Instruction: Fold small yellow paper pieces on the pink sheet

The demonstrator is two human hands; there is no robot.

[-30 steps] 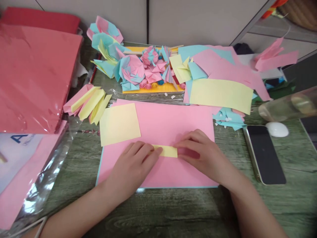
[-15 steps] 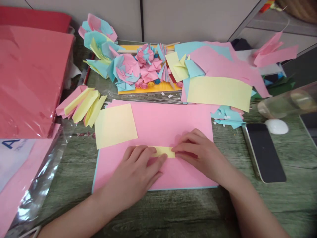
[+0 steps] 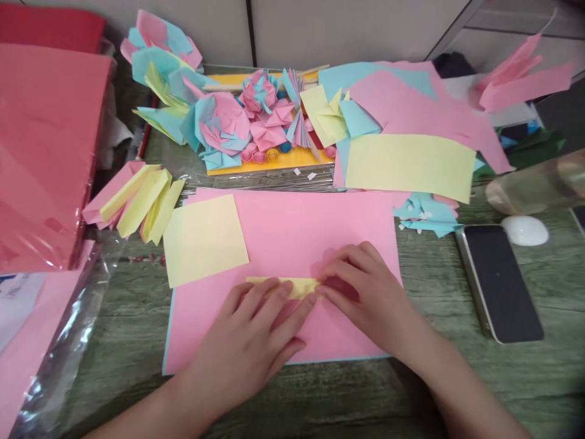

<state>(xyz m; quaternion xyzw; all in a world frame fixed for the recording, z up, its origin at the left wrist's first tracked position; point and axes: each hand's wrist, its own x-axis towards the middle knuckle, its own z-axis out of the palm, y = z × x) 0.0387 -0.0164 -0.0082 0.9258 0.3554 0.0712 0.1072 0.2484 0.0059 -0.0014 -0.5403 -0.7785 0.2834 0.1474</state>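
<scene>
Both hands are down flat on a narrow yellow paper strip [image 3: 292, 285] that lies on the big pink sheet [image 3: 283, 231] in the middle of the green wood-grain table [image 3: 457, 390]. The left hand [image 3: 256, 332] has its fingers stretched out and close together, the tips resting on the strip's left half so that only its upper edge shows past them. The right hand [image 3: 365, 292] is loosely curled, its fingertips pinching or pressing the strip's right end; I cannot tell whether paper is caught between thumb and finger or just held down. The strip sits right between the two sets of fingertips, touching both.

It looks to me like a folding step, with a crease being flattened along the strip. A next move would call for even pressure along the fold with the edges kept lined up, since thin paper like this slips easily on the smooth sheet beneath.

Just beyond the left fingertips, up and outward, lies a yellow square [image 3: 203, 239] overlapping the pink sheet's corner, and farther out a fan of folded pink and yellow pieces [image 3: 134, 201]. Well beyond both hands sits a heap of folded paper flowers [image 3: 237, 122]. Out past the right hand, apart from it, a phone [image 3: 500, 280] lies face up.
</scene>
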